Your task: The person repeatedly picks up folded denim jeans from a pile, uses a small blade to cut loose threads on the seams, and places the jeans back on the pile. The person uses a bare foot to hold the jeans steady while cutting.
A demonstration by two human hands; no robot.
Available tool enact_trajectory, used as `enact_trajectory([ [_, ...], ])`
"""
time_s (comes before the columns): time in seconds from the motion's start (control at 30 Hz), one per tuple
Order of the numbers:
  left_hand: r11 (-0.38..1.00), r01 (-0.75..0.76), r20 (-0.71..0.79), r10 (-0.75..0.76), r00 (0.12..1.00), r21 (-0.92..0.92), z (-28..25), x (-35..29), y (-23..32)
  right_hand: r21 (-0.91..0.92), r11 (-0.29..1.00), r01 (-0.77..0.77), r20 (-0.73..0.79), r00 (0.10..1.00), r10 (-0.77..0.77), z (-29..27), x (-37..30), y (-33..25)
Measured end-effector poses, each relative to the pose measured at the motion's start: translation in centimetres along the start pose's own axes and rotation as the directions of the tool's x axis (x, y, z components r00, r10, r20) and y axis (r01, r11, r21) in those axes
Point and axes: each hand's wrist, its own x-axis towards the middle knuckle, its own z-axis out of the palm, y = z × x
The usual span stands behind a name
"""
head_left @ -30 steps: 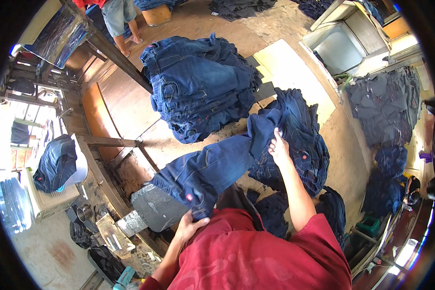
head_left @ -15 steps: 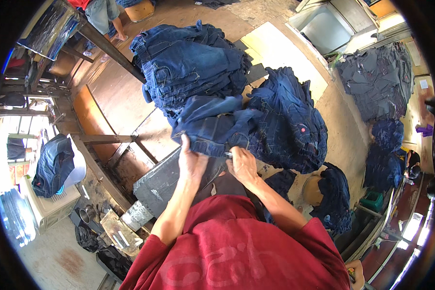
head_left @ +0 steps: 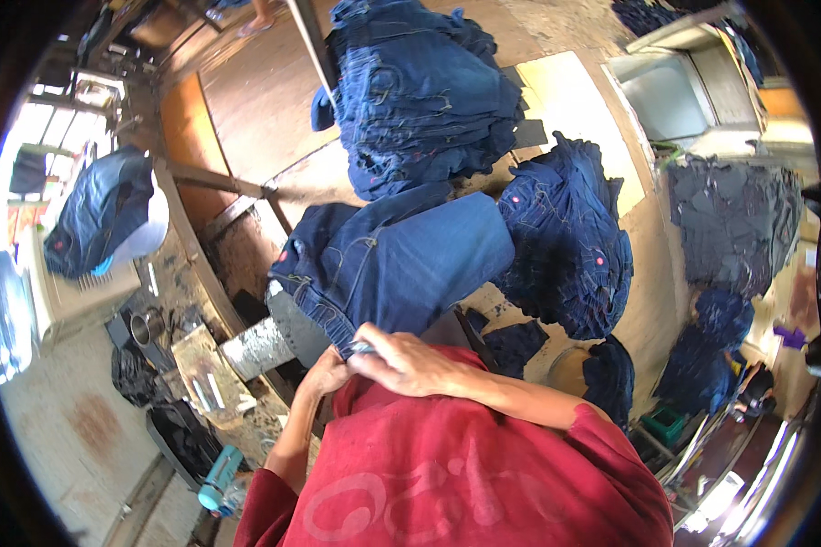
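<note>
A pair of dark blue jeans (head_left: 410, 260) lies spread in front of me, its waistband side toward me and to the left. My left hand (head_left: 326, 373) is closed on the near corner of the waistband. Close against it, my right hand (head_left: 400, 363) is closed around a small grey metal tool (head_left: 363, 347), mostly hidden by the fingers, at the same corner. Beyond the jeans rises a tall stack of folded jeans (head_left: 429, 100). A looser heap of jeans (head_left: 570, 237) sits to their right.
Grey cloth pieces (head_left: 734, 223) are piled at the far right, with dark denim (head_left: 707, 351) below them. Another denim garment (head_left: 100, 214) hangs over a pale box at the left. A metal cylinder (head_left: 257, 348) and a turquoise bottle (head_left: 219, 479) are at the lower left.
The jeans have been turned and spread out, their waistband drawn toward me. Both hands have come together nearer my body, the right crossing leftward. The view has shifted.
</note>
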Motion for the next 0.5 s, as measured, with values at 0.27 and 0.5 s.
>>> enact_trajectory([
  [0.27, 0.677, 0.471, -0.527, -0.143, 0.838, 0.565, -10.3, -8.1, 4.6, -0.347, 0.919, -0.186, -0.249, 0.963, 0.101, -4.6, -2.2, 1.2],
  [0.5, 0.559, -0.212, -0.292, 0.676, 0.677, 0.802, -4.7, 8.9, 16.4, -0.411, 0.875, -0.255, -0.43, 0.901, 0.06, -3.1, -1.8, 2.7],
])
